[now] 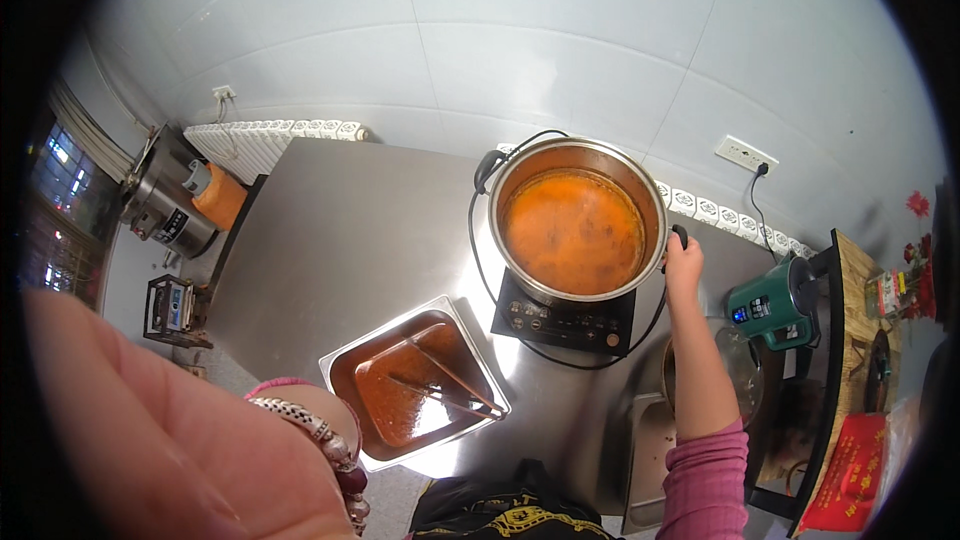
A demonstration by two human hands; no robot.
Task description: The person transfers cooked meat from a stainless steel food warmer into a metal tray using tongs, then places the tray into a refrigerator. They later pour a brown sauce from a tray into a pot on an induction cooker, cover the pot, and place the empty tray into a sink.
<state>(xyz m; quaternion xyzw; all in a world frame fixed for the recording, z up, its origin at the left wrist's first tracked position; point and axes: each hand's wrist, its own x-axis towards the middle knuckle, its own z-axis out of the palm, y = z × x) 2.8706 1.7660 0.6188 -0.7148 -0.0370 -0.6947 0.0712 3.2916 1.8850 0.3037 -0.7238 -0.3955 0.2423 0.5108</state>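
Note:
My right hand (684, 270) grips the black side handle of a large stainless steel pot (495, 240). Orange-red broth (576, 232) with dark pieces below its surface partly fills the pot, which sits on a black induction cooker (559, 324). Close to the camera at lower left is my left hand (172, 435), its palm large in view and a beaded bracelet (330, 439) at the wrist. Its fingertips are out of the picture. Beyond that wrist a rectangular steel pan (491, 367) holds reddish-brown sauce, with metal tongs (450, 371) lying in it.
A stainless steel table (360, 240) bears the cooker and pan. Its black cord loops around the pot. Under my right arm lie a glass lid (742, 375) and another steel pan (645, 457). A green electric kettle (772, 300) stands right, beside a wooden shelf (855, 277). White radiators (274, 139) line the wall.

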